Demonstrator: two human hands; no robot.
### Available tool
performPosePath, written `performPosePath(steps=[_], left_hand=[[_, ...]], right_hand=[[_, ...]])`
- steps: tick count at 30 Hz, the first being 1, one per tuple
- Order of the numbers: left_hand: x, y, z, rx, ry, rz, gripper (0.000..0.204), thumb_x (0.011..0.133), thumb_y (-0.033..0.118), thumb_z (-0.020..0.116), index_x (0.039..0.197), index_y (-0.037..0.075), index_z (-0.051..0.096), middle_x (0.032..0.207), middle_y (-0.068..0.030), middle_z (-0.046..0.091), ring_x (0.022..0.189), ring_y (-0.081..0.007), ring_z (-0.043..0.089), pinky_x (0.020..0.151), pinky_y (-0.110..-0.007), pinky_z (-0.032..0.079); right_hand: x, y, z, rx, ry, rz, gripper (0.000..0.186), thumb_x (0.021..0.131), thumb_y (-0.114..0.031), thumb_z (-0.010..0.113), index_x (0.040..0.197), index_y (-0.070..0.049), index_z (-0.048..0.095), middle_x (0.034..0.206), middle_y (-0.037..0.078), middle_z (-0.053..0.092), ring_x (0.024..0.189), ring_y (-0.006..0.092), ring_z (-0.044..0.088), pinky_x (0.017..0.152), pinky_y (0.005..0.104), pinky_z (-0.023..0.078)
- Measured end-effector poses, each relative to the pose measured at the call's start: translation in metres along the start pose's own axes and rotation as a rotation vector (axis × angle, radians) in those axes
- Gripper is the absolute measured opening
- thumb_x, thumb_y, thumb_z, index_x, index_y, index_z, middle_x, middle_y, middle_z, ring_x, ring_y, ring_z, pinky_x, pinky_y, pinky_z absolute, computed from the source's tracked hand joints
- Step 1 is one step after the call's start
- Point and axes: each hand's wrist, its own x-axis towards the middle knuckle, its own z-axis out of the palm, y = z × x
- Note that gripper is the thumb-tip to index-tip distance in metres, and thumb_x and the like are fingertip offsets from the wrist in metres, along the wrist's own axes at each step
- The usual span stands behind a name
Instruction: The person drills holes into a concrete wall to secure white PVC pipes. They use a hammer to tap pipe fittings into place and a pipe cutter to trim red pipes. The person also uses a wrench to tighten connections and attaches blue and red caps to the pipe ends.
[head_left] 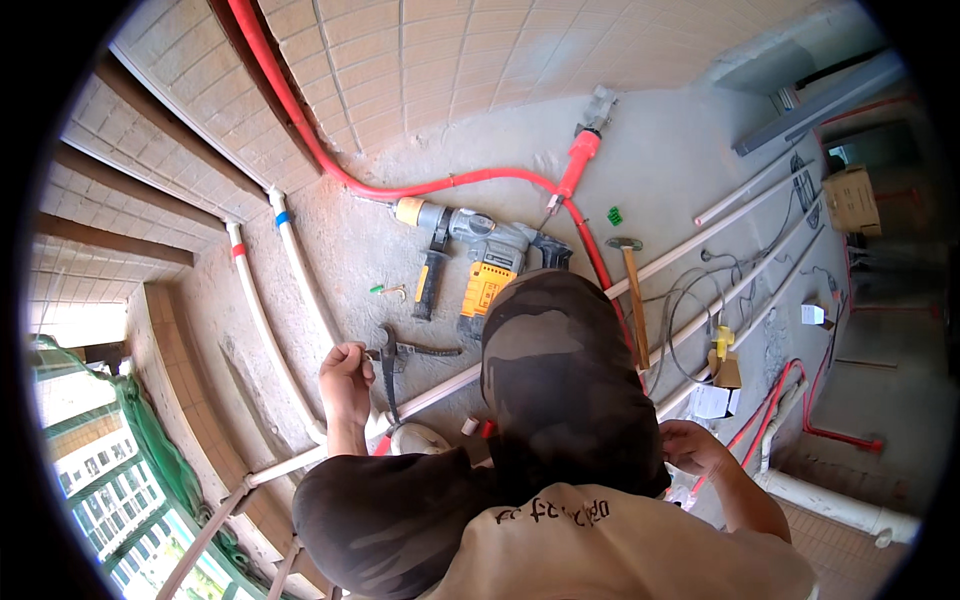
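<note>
My left hand (346, 378) is closed, fingertips pinched together; whatever is in them is too small to make out. Right beside it lies a black hand tool with two long arms (388, 372), perhaps touching the fingers. My right hand (692, 447) is curled at the right of my camouflage-trousered knee (555, 370), which hides part of it. What those fingers hold does not show. Ahead on the floor, a grey-and-yellow rotary hammer drill (490, 265) lies on its side. A hammer (635, 290) with a wooden handle rests right of my knee.
Red conduit (430, 187) runs along the tiled wall, and a red tool (578, 160) lies near it. White pipes (290, 250) stretch across the concrete floor at left and right. Loose cable (680, 290), an open small box (728, 375) and a cardboard box (852, 200) lie right.
</note>
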Motion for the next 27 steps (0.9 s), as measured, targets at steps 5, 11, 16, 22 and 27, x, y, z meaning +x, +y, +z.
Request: performPosePath(steps=[5,11,16,22,27], left_hand=[[-0.027,0.016,-0.012,0.028,0.058,0.01,0.012,0.099,0.013,0.065,0.09,0.006,0.068,0.073,-0.001,0.061,0.054,-0.0115,0.05,0.051,-0.025,0.036],[-0.075,0.042,-0.038,0.155,0.448,0.313,0.022,0.099,0.017,0.069,0.081,0.004,0.067,0.063,0.0019,0.054,0.051,-0.0049,0.039,0.048,-0.023,0.028],[-0.181,0.111,0.075,0.42,0.484,0.725,0.021,0.097,0.013,0.067,0.081,0.0,0.068,0.061,0.004,0.048,0.055,-0.004,0.036,0.052,-0.024,0.024],[-0.194,0.117,0.242,0.613,-0.048,0.516,0.058,0.088,0.024,0.084,0.134,-0.005,0.063,0.113,-0.0018,0.066,0.069,-0.0011,0.047,0.059,-0.019,0.039],[-0.226,0.096,0.26,0.127,0.239,0.465,0.021,0.094,0.013,0.077,0.11,0.0,0.07,0.079,0.0032,0.064,0.067,-0.0009,0.048,0.056,-0.02,0.035]], right_hand=[[0.007,0.002,-0.099,-0.201,0.112,-0.082,0.036,0.082,-0.006,0.08,0.114,0.007,0.072,0.104,0.014,0.075,0.095,0.0265,0.072,0.09,0.0395,0.055],[-0.027,-0.109,-0.173,-0.478,0.473,-0.292,0.034,0.083,-0.005,0.073,0.115,0.005,0.073,0.09,0.004,0.07,0.074,0.0115,0.059,0.066,0.0235,0.046],[0.043,-0.287,0.012,-0.6,-0.026,-0.784,0.054,0.084,-0.009,0.073,0.134,0.011,0.062,0.127,0.014,0.068,0.12,0.0219,0.063,0.105,0.0319,0.047],[0.098,-0.293,0.264,-0.546,-0.842,-0.661,0.064,0.086,-0.002,0.068,0.144,0.009,0.044,0.137,0.015,0.058,0.125,0.0221,0.06,0.11,0.0363,0.044],[0.086,-0.203,0.336,-0.63,-1.107,-0.358,0.048,0.09,0.005,0.065,0.135,0.006,0.05,0.118,0.01,0.064,0.106,0.0154,0.064,0.091,0.0291,0.054]])
